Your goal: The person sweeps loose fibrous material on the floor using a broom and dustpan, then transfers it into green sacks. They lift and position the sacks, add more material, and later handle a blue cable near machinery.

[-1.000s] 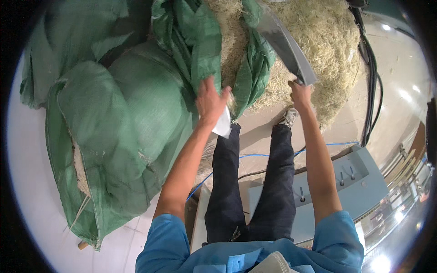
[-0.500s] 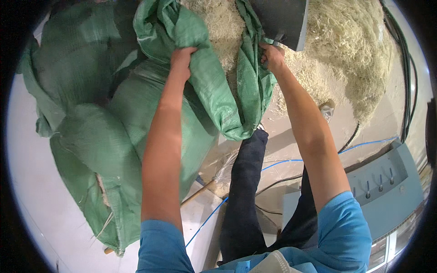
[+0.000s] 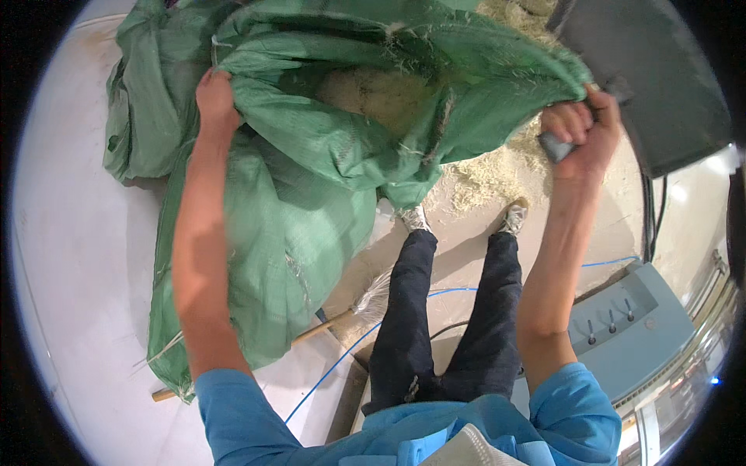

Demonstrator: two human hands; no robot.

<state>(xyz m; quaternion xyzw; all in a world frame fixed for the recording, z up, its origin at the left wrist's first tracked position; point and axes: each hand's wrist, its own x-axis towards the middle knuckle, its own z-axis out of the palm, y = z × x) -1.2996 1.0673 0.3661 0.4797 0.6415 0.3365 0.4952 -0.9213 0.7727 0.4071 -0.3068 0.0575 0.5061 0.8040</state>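
Note:
A green woven sack (image 3: 311, 147) is stretched wide between my hands, its mouth open, with pale shavings (image 3: 373, 93) visible inside. My left hand (image 3: 217, 99) is closed on the left side of its rim. At the rim's right end my right hand (image 3: 583, 132) grips the cloth. A grey handle end (image 3: 556, 146) also pokes out of that fist. Just beyond it is a large dark grey scoop-like panel (image 3: 653, 78), which seems to belong to the handle; the join is partly hidden by my fingers.
Another full green sack (image 3: 287, 225) stands below the left side. Loose shavings (image 3: 489, 182) lie on the floor past my shoes. A wooden-handled mop (image 3: 373, 293), a blue cable (image 3: 334, 380) and a grey-blue machine box (image 3: 629, 334) with several small levers are near my legs.
My hands have spread apart, left hand to the left and right hand to the right, pulling the sack's mouth wide. The dark grey panel has shifted right along with my right hand.

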